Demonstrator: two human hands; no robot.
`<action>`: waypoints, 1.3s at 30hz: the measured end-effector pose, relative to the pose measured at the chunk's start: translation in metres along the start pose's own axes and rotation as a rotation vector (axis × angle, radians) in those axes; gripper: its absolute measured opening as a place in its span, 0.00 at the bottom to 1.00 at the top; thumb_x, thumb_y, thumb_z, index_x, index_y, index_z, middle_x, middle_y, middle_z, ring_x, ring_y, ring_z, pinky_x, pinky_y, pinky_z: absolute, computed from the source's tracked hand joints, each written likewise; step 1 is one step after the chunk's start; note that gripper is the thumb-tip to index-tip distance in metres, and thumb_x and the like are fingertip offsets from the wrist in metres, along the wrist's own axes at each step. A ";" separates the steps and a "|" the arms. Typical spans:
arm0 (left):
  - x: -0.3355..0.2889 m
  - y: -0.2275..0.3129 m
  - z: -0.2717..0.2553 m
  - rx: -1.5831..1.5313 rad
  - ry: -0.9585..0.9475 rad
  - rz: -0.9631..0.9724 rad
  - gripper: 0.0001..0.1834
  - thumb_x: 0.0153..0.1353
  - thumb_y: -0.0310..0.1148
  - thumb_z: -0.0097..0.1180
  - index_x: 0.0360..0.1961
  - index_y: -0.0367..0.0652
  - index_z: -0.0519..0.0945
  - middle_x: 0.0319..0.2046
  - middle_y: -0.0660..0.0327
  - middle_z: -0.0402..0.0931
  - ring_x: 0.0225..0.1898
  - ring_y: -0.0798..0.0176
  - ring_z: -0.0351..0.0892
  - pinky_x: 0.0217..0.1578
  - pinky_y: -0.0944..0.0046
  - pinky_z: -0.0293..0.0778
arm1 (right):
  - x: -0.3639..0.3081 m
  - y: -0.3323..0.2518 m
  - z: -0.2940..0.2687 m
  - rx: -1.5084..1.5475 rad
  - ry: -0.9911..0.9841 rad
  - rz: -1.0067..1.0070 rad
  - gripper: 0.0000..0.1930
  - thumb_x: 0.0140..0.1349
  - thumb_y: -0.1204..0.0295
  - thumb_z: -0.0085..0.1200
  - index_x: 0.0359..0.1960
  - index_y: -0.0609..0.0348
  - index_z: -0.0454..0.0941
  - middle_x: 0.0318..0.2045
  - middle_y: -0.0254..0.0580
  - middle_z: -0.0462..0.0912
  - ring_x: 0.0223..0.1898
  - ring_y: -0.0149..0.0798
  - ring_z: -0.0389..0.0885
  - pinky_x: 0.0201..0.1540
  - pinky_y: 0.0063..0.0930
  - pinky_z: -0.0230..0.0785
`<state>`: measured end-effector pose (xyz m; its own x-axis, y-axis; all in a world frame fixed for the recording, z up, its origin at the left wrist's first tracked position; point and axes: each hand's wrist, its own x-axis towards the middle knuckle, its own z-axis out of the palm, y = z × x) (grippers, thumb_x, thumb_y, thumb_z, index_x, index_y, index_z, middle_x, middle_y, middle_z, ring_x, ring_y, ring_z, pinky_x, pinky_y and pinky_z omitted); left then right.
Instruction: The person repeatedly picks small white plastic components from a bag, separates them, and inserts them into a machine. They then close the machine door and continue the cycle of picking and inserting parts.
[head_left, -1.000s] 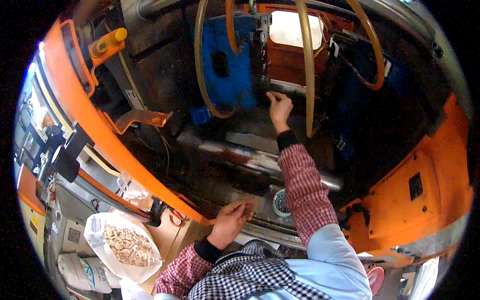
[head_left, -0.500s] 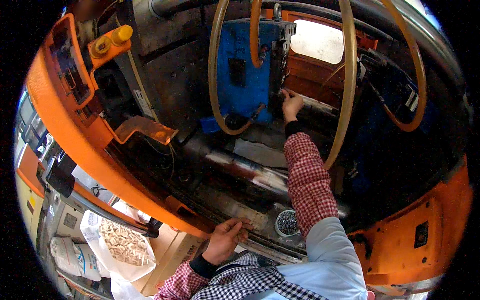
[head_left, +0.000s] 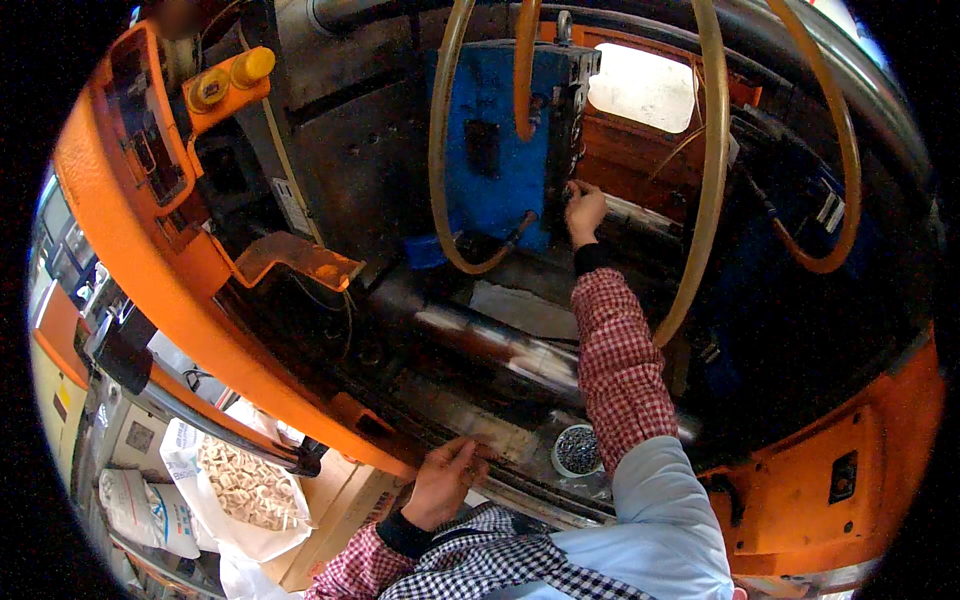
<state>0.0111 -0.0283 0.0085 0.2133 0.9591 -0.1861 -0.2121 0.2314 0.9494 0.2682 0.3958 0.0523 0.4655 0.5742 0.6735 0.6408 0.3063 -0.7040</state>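
Observation:
My right hand (head_left: 585, 213) reaches deep into the machine. Its thumb and fingers are pinched together at the dark side face of a blue metal mould block (head_left: 496, 185); whatever is between the fingertips is too small to make out. Nearer, my left hand (head_left: 440, 486) is held above the machine's front edge with thumb and fingers pressed together, and I cannot make out what they hold. Beside my right sleeve, a small round tub (head_left: 559, 462) full of little grey metal pieces rests on the machine's ledge.
Amber hoses (head_left: 716, 170) loop down on both sides of my right arm. A shiny steel bar (head_left: 500, 345) crosses below the block. The orange machine frame (head_left: 200, 310) curves along the left. Outside it, a white bag (head_left: 265, 542) of beige parts stands by a cardboard box (head_left: 338, 510).
The whole view has shifted slightly. My right hand stays at the block's side face, its fingers a little differently bent. My left fingers have drawn closer together.

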 end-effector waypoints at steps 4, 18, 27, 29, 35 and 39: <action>0.005 -0.011 -0.016 0.898 -0.129 0.582 0.16 0.67 0.31 0.40 0.51 0.31 0.68 0.44 0.53 0.74 0.43 0.61 0.74 0.44 0.67 0.71 | -0.002 0.030 0.009 -0.393 0.050 -0.369 0.15 0.48 0.75 0.51 0.39 0.63 0.81 0.51 0.55 0.73 0.46 0.55 0.74 0.50 0.41 0.66; 0.051 0.023 0.026 -0.334 0.004 -0.020 0.18 0.69 0.42 0.37 0.41 0.38 0.72 0.34 0.57 0.79 0.25 0.68 0.75 0.22 0.72 0.65 | -0.214 -0.167 -0.213 0.185 -0.993 -0.472 0.07 0.46 0.71 0.61 0.27 0.60 0.82 0.27 0.45 0.80 0.30 0.45 0.78 0.34 0.31 0.71; 0.063 0.009 0.016 -0.394 -0.134 -0.005 0.19 0.68 0.42 0.39 0.40 0.35 0.72 0.29 0.58 0.76 0.28 0.65 0.77 0.24 0.70 0.69 | -0.233 -0.157 -0.217 0.172 -0.800 -0.665 0.08 0.45 0.71 0.59 0.27 0.61 0.79 0.27 0.42 0.78 0.31 0.47 0.76 0.37 0.36 0.70; 0.062 0.009 0.016 -0.369 -0.135 0.002 0.18 0.68 0.42 0.40 0.41 0.35 0.72 0.30 0.59 0.77 0.28 0.65 0.77 0.24 0.70 0.69 | -0.239 -0.151 -0.214 0.208 -0.829 -0.577 0.08 0.45 0.69 0.57 0.27 0.59 0.78 0.29 0.40 0.77 0.35 0.47 0.75 0.39 0.38 0.69; 0.055 0.023 0.018 -0.343 -0.100 -0.008 0.17 0.67 0.42 0.42 0.41 0.36 0.73 0.31 0.60 0.77 0.29 0.66 0.78 0.26 0.72 0.69 | -0.235 -0.149 -0.211 0.283 -0.862 -0.517 0.07 0.47 0.72 0.56 0.28 0.60 0.77 0.31 0.43 0.77 0.37 0.48 0.75 0.41 0.38 0.70; 0.058 0.019 0.012 -0.355 -0.099 0.019 0.17 0.66 0.42 0.44 0.41 0.37 0.73 0.32 0.60 0.77 0.29 0.66 0.78 0.26 0.72 0.69 | -0.234 -0.157 -0.212 0.307 -0.826 -0.495 0.06 0.48 0.76 0.59 0.28 0.64 0.78 0.31 0.46 0.79 0.33 0.48 0.77 0.39 0.34 0.69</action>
<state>0.0307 0.0300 0.0187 0.2937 0.9473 -0.1278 -0.5307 0.2728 0.8025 0.1878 0.0519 0.0529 -0.4532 0.6403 0.6202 0.4086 0.7676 -0.4938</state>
